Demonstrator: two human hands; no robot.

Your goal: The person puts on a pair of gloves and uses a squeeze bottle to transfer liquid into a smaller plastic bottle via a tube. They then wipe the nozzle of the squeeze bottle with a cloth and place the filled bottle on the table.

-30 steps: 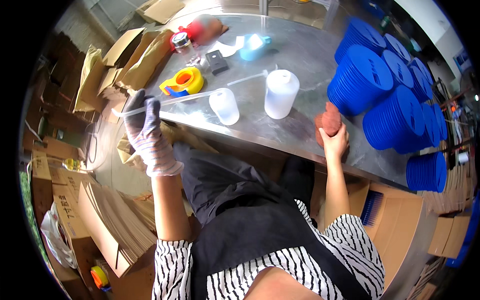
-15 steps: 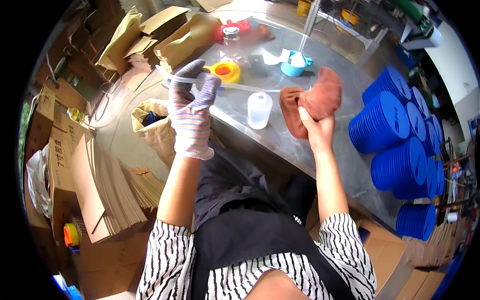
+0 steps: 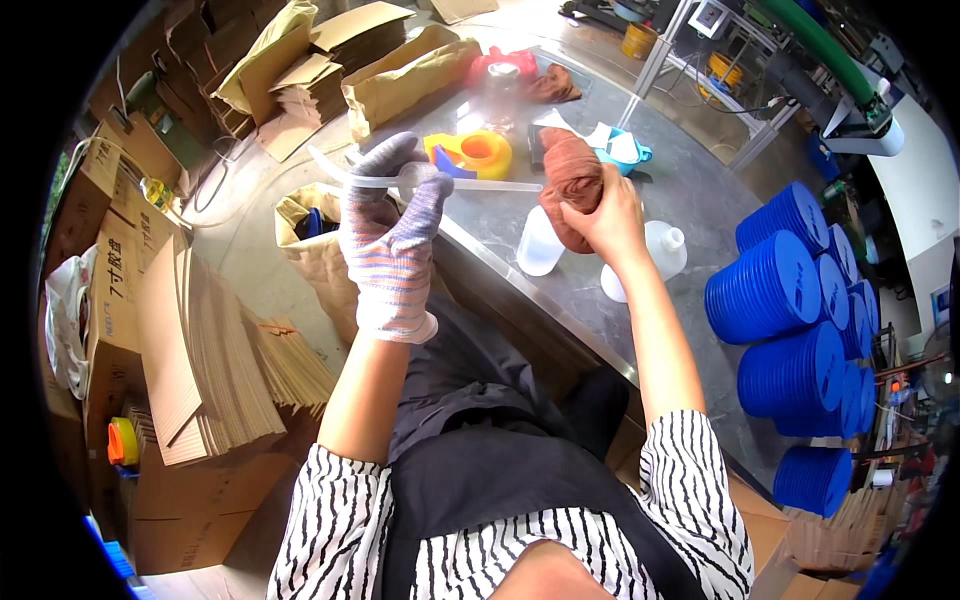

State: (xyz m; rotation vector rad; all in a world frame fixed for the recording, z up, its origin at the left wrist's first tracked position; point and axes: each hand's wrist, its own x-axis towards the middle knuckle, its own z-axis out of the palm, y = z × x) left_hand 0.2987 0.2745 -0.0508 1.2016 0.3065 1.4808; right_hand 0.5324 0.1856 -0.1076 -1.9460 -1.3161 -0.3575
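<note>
1. Two hands are raised: the left hand (image 3: 388,245), in a striped glove, and the bare right hand (image 3: 606,218).
2. Gloved fingers and thumb grip a translucent tube (image 3: 490,186), which runs rightward above the table (image 3: 690,215) toward the right hand.
3. The right hand clasps a bunched reddish-brown cloth (image 3: 571,178); whether the tube's far end touches it, one cannot tell.
4. Just below the cloth is a small translucent container (image 3: 539,244); a white bottle (image 3: 667,250) is partly hidden behind the right forearm.
5. Beyond the tube sits a yellow tape dispenser (image 3: 483,154); a light-blue cup (image 3: 628,151) lies past the cloth.
6. Stacked blue discs (image 3: 765,287) line the table's right side.
</note>
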